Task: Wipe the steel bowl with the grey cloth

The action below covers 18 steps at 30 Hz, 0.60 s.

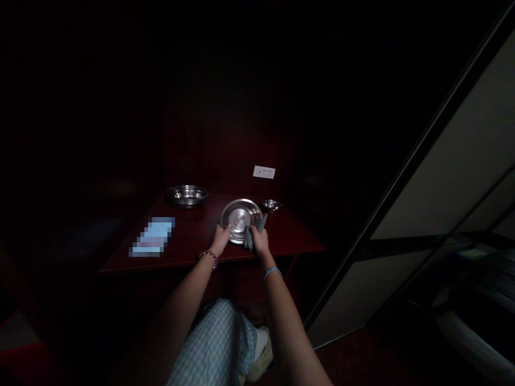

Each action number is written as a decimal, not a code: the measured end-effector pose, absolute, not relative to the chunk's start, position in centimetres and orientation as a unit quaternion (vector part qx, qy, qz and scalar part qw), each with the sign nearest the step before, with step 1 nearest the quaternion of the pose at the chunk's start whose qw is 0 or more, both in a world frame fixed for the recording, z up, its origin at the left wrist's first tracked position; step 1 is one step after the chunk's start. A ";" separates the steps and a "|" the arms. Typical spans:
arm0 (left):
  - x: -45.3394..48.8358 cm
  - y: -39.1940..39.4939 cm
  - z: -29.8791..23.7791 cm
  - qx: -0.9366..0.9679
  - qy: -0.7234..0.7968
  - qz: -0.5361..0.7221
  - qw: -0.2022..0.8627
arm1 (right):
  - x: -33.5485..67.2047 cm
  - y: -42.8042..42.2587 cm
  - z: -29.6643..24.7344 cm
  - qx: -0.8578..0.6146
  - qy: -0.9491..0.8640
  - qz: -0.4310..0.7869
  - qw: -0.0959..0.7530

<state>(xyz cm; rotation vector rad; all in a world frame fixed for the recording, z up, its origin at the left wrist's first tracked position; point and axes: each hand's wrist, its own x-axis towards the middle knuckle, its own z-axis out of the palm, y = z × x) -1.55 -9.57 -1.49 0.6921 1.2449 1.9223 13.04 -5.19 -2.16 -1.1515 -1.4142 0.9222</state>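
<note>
A round shiny metal plate point(240, 217) is held up over the front part of the dark red table, tilted so that its face shows. My left hand point(221, 239) grips its lower left rim, thumb on the near side. At the lower right rim, my right hand point(259, 239) is closed around a grey cloth point(250, 236), which lies against the plate. Behind the plate, to the right, stands a small metal bowl point(272, 206). Farther left on the table are wider metal dishes point(187, 196), seemingly stacked.
The dark red table point(193, 236) carries a blurred-out, light blue flat object point(153, 236) at left. A white socket panel point(264, 172) is on the wall behind. A pale partition point(434, 177) rises at right. My checked-trouser leg point(219, 343) is below the table edge.
</note>
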 end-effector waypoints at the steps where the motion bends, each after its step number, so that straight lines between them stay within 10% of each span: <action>1: -1.5 -9.6 -1.5 0.267 0.486 0.747 0.367 | 13.0 -5.2 -2.2 -0.481 -0.589 0.385 0.522; 18: -1.5 -9.6 -1.5 0.264 0.495 0.742 0.366 | 13.0 -4.6 -2.7 -0.477 -0.590 0.387 0.524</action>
